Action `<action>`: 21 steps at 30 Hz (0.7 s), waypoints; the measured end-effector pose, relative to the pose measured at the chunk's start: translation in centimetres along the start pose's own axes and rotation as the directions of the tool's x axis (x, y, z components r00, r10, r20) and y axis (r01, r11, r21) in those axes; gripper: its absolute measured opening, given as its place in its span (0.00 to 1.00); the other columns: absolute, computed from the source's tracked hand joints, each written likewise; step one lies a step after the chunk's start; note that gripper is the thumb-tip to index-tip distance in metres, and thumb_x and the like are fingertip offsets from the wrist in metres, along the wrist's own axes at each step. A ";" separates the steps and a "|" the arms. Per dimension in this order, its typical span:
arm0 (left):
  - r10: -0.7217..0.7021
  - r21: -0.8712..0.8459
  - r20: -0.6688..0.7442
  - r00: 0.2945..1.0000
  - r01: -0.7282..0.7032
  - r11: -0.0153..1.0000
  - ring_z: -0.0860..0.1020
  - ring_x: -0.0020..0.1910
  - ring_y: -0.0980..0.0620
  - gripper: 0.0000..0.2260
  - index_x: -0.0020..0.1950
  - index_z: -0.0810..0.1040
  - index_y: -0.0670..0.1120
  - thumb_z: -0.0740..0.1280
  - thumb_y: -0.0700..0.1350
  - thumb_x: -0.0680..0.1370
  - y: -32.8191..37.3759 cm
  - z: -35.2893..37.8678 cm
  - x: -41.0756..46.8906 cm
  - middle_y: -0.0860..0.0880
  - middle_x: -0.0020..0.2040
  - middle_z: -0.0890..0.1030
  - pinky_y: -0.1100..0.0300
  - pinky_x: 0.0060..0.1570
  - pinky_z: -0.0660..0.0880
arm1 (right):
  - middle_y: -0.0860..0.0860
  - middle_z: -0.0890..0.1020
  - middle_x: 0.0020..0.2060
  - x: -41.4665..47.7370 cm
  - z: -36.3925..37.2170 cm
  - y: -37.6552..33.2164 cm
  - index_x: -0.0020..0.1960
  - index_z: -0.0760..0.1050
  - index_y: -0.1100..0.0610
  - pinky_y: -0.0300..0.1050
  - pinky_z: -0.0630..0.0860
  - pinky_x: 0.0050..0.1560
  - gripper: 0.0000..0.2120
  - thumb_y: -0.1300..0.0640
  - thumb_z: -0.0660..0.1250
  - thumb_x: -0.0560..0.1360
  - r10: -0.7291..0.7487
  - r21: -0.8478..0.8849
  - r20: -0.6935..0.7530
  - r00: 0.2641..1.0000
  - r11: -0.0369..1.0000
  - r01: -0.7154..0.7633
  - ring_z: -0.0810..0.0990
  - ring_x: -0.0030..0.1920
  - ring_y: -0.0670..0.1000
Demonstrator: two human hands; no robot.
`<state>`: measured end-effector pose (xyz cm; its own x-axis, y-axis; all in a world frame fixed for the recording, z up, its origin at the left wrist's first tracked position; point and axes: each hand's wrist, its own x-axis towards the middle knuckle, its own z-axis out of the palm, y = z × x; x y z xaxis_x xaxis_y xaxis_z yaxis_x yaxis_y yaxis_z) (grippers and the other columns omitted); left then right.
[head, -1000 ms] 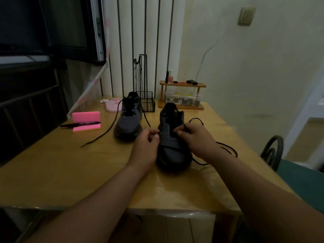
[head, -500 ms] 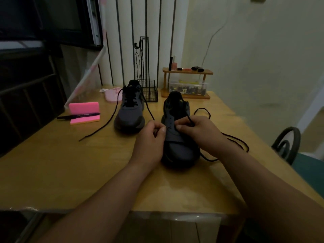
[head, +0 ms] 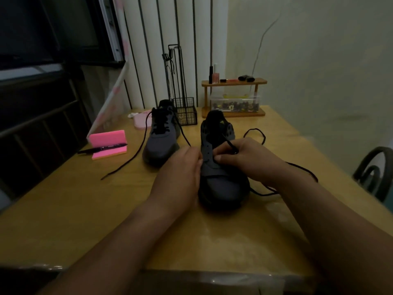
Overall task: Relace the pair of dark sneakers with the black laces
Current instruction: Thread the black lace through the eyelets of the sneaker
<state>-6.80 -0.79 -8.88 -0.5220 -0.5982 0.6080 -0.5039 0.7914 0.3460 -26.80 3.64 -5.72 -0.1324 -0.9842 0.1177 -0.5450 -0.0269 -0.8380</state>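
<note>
Both hands have stayed on the near sneaker (head: 221, 184) since a second ago, hardly shifting. It stands upright on its sole, toe toward the person, dark grey with a darker toe and its eyelet rows bare. Fingers of the right hand (head: 244, 158) are pinched together on the lace (head: 230, 145) just over the tongue, and the tip sticks up past them. Beyond and right of those fingers the lace loops across the tabletop (head: 85, 209). The left hand (head: 180, 169) is curled in against the sneaker's left eyelet edge; I cannot tell what its fingers grip, since the back of the hand hides them.

Just beyond the left fingers stands the far sneaker (head: 159, 143), already laced, its other lace (head: 127, 165) trailing left over the yellowish wood. Farther left lie a pink block (head: 107, 138) and a pen (head: 102, 149). Well beyond the fingers are a wire basket (head: 187, 113) and a small wooden shelf (head: 234, 81) against a pale wall. A chair (head: 372, 173) sits off to the right.
</note>
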 end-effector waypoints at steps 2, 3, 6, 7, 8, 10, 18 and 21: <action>0.029 0.094 0.098 0.995 -0.038 0.995 0.71 0.42 0.52 0.07 0.48 0.70 0.51 0.60 0.45 0.86 0.1 -1.1 1.1 0.54 0.46 0.70 0.54 0.41 0.71 | 0.42 0.86 0.47 0.4 -0.6 -0.7 0.53 0.86 0.46 0.44 0.80 0.52 0.05 0.54 0.72 0.80 0.004 -0.052 0.040 0.999 0.999 -0.002 0.83 0.50 0.42; 0.047 0.135 0.137 0.990 -0.065 0.989 0.71 0.43 0.52 0.06 0.48 0.69 0.51 0.60 0.46 0.86 0.3 -1.7 1.7 0.53 0.46 0.70 0.52 0.41 0.71 | 0.42 0.86 0.48 0.7 -0.8 -1.2 0.53 0.86 0.46 0.45 0.80 0.53 0.05 0.54 0.72 0.80 0.005 -0.078 0.062 0.998 0.997 0.000 0.83 0.51 0.43; 0.066 0.189 0.192 0.979 -0.103 0.976 0.73 0.45 0.50 0.05 0.49 0.68 0.53 0.60 0.47 0.85 0.7 -2.4 3.2 0.53 0.47 0.71 0.51 0.43 0.72 | 0.44 0.86 0.48 1.3 -1.1 -2.2 0.52 0.87 0.48 0.47 0.81 0.56 0.06 0.54 0.72 0.80 -0.002 -0.129 0.110 0.994 0.992 0.016 0.83 0.52 0.45; 0.066 0.187 0.191 0.979 -0.103 0.977 0.73 0.45 0.50 0.06 0.49 0.68 0.53 0.61 0.47 0.85 0.6 -2.3 3.2 0.54 0.46 0.71 0.51 0.43 0.71 | 0.44 0.86 0.48 1.4 -1.0 -2.3 0.52 0.87 0.47 0.48 0.81 0.57 0.06 0.54 0.72 0.80 -0.005 -0.131 0.115 0.993 0.991 0.020 0.83 0.52 0.45; 0.065 0.172 0.181 0.981 -0.097 0.980 0.73 0.44 0.52 0.06 0.48 0.68 0.53 0.61 0.47 0.85 0.3 -2.1 3.0 0.55 0.45 0.70 0.53 0.42 0.70 | 0.44 0.87 0.47 1.4 -0.8 -2.1 0.51 0.87 0.47 0.49 0.81 0.57 0.06 0.54 0.72 0.80 -0.007 -0.123 0.115 0.993 0.992 0.021 0.83 0.52 0.45; 0.051 0.080 0.149 0.987 -0.064 0.995 0.73 0.43 0.55 0.07 0.46 0.69 0.53 0.63 0.47 0.84 -0.5 -1.5 2.2 0.56 0.44 0.71 0.56 0.40 0.70 | 0.43 0.86 0.47 1.2 -0.4 -1.5 0.51 0.87 0.46 0.51 0.81 0.58 0.06 0.54 0.72 0.80 -0.014 -0.092 0.104 0.995 0.995 0.024 0.83 0.52 0.45; -0.210 -0.564 0.163 0.964 0.266 0.782 0.77 0.34 0.52 0.06 0.47 0.76 0.49 0.68 0.45 0.84 -3.0 1.1 0.6 0.44 0.38 0.77 0.57 0.36 0.74 | 0.38 0.86 0.46 0.6 0.0 -0.8 0.55 0.86 0.44 0.41 0.81 0.54 0.07 0.53 0.72 0.80 -0.049 -0.143 0.139 0.989 0.987 0.069 0.83 0.47 0.37; -0.212 -0.624 0.213 0.954 0.299 0.722 0.76 0.36 0.49 0.05 0.48 0.77 0.48 0.68 0.45 0.84 -3.2 1.4 0.9 0.38 0.40 0.77 0.55 0.37 0.74 | 0.40 0.86 0.45 0.9 0.0 -0.9 0.53 0.86 0.45 0.38 0.79 0.47 0.05 0.53 0.71 0.81 -0.035 -0.162 0.133 0.990 0.985 0.056 0.82 0.46 0.37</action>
<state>-6.62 -4.05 -10.48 -0.5377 -0.7648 0.3548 -0.0906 0.4708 0.8776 -26.41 2.81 -4.91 -0.0017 -0.9972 0.0746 -0.6786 -0.0536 -0.7325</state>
